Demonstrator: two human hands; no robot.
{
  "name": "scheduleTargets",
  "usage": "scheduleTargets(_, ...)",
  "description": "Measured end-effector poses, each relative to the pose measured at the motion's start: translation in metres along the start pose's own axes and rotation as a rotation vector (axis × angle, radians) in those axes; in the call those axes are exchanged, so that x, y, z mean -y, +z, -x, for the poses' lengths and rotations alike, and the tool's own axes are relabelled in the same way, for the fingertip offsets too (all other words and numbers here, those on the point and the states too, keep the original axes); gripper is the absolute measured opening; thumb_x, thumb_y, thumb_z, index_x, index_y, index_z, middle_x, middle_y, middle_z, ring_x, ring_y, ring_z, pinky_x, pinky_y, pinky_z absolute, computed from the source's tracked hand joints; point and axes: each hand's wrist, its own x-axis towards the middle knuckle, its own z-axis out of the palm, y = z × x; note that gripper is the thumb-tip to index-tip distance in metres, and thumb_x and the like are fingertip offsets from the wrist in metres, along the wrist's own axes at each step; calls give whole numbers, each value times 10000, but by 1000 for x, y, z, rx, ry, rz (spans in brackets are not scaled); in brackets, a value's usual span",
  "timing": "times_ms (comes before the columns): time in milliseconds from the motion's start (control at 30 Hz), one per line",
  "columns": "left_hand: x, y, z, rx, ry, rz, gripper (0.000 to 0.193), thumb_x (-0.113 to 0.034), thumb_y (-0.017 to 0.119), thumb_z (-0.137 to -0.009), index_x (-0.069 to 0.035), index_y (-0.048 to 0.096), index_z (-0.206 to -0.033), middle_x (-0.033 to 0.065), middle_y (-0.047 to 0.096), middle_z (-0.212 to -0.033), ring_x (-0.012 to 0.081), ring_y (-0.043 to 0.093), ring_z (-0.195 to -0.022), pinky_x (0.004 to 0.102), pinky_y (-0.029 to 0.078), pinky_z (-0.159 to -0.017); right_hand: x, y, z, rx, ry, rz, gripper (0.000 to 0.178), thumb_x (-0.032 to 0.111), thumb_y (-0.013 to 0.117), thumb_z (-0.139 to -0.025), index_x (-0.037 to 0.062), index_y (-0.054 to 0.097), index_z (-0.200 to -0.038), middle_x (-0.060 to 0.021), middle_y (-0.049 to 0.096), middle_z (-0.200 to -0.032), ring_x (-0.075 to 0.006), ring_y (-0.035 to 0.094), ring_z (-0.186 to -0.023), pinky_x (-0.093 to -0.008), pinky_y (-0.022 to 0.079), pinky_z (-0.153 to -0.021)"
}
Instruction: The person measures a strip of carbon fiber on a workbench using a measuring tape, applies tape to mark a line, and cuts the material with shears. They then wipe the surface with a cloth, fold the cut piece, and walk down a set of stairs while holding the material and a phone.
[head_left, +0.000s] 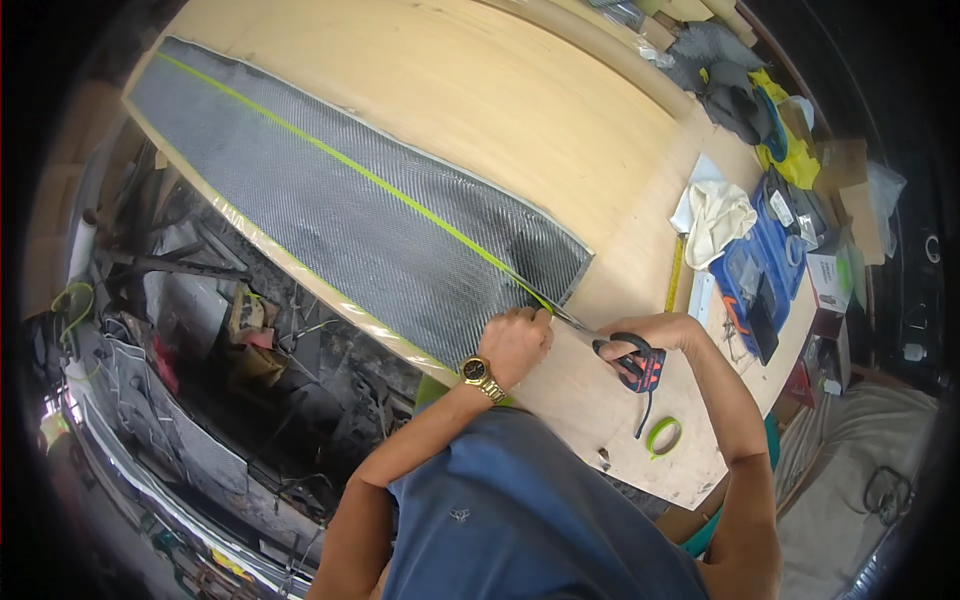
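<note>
A long sheet of dark woven carbon-fibre cloth lies across the wooden table, with a bright green tape strip along its length. My left hand, a gold watch on its wrist, is closed at the cloth's near right end, fingers curled on the edge beside the tape's end. In my right hand are scissors with dark handles, their blades pointing left to the cloth at the tape line. How far the blades part is too small to tell. Beside the handles shows a black-and-red object with a dark strap.
A green tape roll lies near the table's front corner. To the right are a blue tool case, a white cloth and a yellow measuring strip. Cluttered scraps and frames fill the space left of the table.
</note>
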Motion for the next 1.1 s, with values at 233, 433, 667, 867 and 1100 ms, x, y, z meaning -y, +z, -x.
scheduleTargets(233,-4,-6,6,3,16,9,112,-142,636,-747,-70,558,-709,82,579,-628,264,604,-588,396,502,-518,8,-16,-19,-8,-21,41,539,595,569,-858,62,556,-785,-29,593,-632,-110,568,-579,-239,425,-526)
scheduleTargets(433,-6,-10,6,18,50,28,99,-145,616,-770,-54,596,-735,94,607,-666,255,624,-637,383,516,-566,29,-4,-51,-221,-67,-47,462,504,657,-834,53,565,-799,-32,566,-640,-117,570,-570,-251,439,-526)
scheduleTargets(667,-5,-11,6,77,48,33,89,-138,594,-789,-53,604,-763,93,612,-674,253,630,-654,379,518,-578,21,8,-48,-305,-96,-137,517,538,722,-783,41,582,-765,-16,534,-584,-107,562,-484,-225,423,-437)
scheduleTargets(867,-3,-8,8,72,56,58,92,-127,609,-784,-42,591,-755,98,607,-663,260,628,-645,387,525,-579,25,3,-43,-221,-96,-111,516,544,715,-787,46,586,-818,-20,528,-606,-114,578,-526,-240,443,-473)
scheduleTargets(1100,-3,-8,10,12,72,46,100,-155,653,-765,-72,598,-771,80,596,-636,245,618,-596,383,504,-527,49,-20,-67,-135,-97,-27,477,533,644,-844,64,558,-817,-27,571,-660,-109,577,-598,-238,410,-533)
